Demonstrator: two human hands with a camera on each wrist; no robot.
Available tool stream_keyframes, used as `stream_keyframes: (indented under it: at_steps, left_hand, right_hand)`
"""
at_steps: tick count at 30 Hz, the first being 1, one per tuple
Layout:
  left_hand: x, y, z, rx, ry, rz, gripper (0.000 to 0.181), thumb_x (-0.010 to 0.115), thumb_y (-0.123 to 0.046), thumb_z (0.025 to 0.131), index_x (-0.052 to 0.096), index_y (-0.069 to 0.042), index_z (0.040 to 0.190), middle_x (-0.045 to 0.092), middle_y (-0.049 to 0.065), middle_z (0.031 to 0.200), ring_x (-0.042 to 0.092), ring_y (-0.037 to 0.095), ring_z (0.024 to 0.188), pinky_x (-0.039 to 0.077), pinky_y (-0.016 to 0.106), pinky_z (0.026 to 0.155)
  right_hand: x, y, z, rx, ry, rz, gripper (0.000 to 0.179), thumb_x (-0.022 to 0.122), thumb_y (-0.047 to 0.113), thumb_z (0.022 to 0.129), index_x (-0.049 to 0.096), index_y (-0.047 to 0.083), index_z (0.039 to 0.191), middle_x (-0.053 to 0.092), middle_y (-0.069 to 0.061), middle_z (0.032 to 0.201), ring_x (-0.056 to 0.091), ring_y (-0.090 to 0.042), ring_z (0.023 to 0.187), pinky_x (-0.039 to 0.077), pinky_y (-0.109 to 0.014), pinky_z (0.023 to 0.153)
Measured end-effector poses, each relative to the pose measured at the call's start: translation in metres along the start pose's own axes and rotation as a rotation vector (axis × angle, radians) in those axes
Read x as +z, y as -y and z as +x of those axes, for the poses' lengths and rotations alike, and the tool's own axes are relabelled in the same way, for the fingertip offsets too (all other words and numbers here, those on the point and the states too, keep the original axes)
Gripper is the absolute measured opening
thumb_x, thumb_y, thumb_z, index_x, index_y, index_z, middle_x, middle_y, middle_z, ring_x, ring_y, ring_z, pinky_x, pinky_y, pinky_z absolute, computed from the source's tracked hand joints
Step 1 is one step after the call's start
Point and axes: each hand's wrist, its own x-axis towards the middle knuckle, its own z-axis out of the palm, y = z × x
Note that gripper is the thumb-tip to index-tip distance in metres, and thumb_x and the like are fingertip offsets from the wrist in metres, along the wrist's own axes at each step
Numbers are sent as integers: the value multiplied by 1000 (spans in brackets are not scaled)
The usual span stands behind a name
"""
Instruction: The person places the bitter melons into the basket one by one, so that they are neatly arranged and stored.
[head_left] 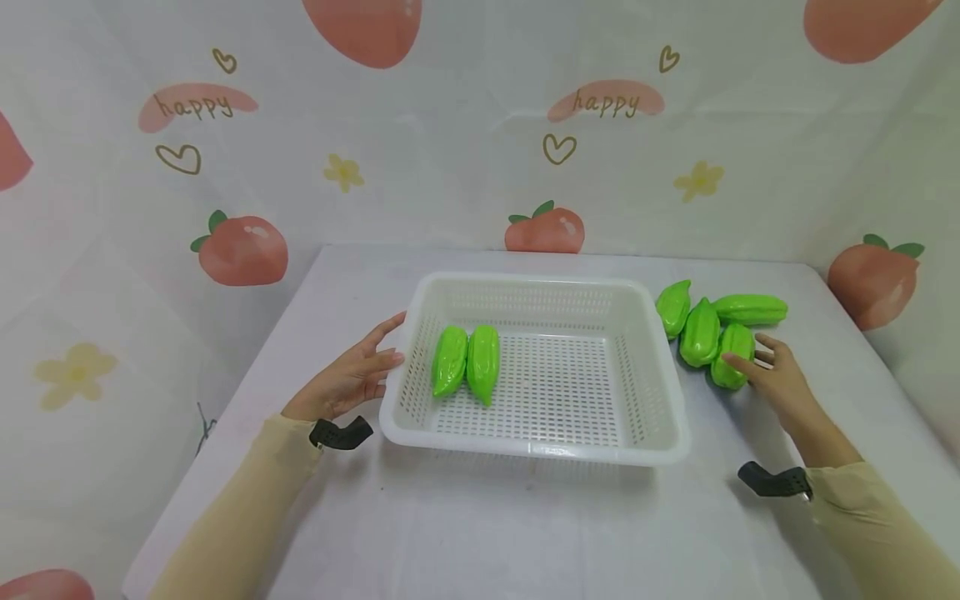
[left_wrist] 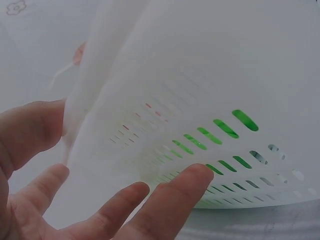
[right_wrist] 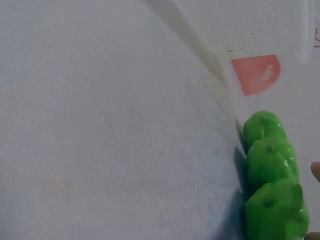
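Basket [head_left: 480,442] on table [head_left: 495,533] | two gourds [head_left: 483,358] inside, left | four gourds [head_left: 701,335] right of basket

in the head view, the desk [head_left: 480,517], the whole basket [head_left: 534,451], the left grip [head_left: 337,379], the right grip [head_left: 783,387] and the printed backdrop [head_left: 450,150] are seen from above the near side, facing forward and down. in the left wrist view, the basket's slotted outer side is faced from very close, shared with the head view. in the right wrist view, the desk is viewed nearby, and the green fruits [right_wrist: 272,162] at its right edge are shared with the head view.
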Motion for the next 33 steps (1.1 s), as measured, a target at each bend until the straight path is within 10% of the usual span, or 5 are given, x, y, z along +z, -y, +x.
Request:
stream_keyframes:
  at_steps: [28,33]
  left_hand:
    - [3,-1,-1,6,-27,7,68,53,-7,93,21,-38,145,43,15,133,59,27,107,49,47,84]
    - [3,-2,-1,6,-37,14,68,54,-8,93,21,-38,145,45,14,130,60,26,105,51,45,83]
  right_hand:
    - [-2,5,-5,50,25,-110,88,55,37,91,-2,-1,145,11,-45,137,24,-58,123,30,-65,95]
    - [-7,0,-6,42,12,-73,88,59,38,88,4,3,147,12,-44,138,34,-53,120,49,-43,83]
